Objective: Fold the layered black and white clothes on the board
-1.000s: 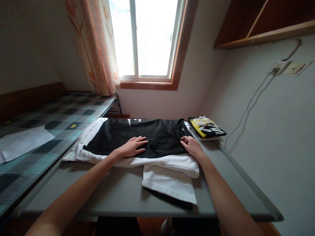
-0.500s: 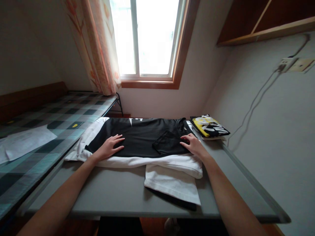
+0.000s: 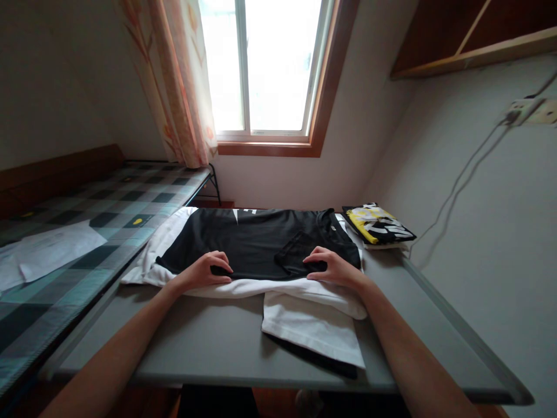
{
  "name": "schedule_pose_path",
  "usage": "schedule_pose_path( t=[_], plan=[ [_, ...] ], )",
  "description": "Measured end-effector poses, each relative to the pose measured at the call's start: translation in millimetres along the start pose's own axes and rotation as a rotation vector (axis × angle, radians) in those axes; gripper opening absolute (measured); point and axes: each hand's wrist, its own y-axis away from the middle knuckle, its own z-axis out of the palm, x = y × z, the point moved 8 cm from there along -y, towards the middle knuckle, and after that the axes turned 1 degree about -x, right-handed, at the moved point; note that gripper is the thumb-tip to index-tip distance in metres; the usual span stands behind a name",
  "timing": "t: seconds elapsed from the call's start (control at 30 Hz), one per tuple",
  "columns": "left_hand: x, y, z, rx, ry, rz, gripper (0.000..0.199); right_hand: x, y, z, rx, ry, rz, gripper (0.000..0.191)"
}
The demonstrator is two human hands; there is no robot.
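A black T-shirt (image 3: 256,238) with a small white print at its far edge lies spread on the grey table. White cloth (image 3: 256,287) shows along its near side and left end. Toward me sticks out a white sleeve (image 3: 311,328) with a black layer under it. My left hand (image 3: 205,270) rests at the shirt's near edge, fingers curved and thumb apart. On the right, near a folded-over black sleeve, my right hand (image 3: 333,267) touches the cloth with a gap between thumb and fingers. Neither hand grips the fabric.
Folded clothes (image 3: 378,223) in black, yellow and white sit at the table's far right. Left of the grey table (image 3: 209,342) is a bed with a checked cover (image 3: 108,203) and papers (image 3: 61,249) on it. A cable (image 3: 461,174) hangs along the right wall.
Both hands have come closer to each other and toward the shirt's near edge, their fingers more curved. The view has shifted slightly; the shirt looks unchanged.
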Motion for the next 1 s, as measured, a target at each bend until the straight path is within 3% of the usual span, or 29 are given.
schedule_pose_path(
  t=[0.13,0.27,0.5,0.63,0.83,1.0],
  plan=[
    [0,1,1.5,0.006,-0.008,0.007,0.016,3,-1,3,0.002,0.022,-0.019,0.036],
    [-1,4,-1.1,-0.023,-0.036,0.010,0.029,6,0,6,-0.021,0.023,-0.023,0.048],
    [-15,14,-34.3,0.034,-0.203,-0.118,0.037,13,4,-3,-0.018,0.032,-0.012,0.069],
    [-35,25,-56.6,0.067,-0.354,-0.285,0.031,28,11,-26,0.040,0.068,0.063,0.057],
    [-68,46,-89.3,0.206,-0.550,-0.592,0.024,57,24,-63,0.134,0.114,0.177,0.030],
    [-84,58,-96.6,0.175,-0.435,-0.638,0.037,74,32,-79,0.238,0.102,0.228,0.027]
  ],
)
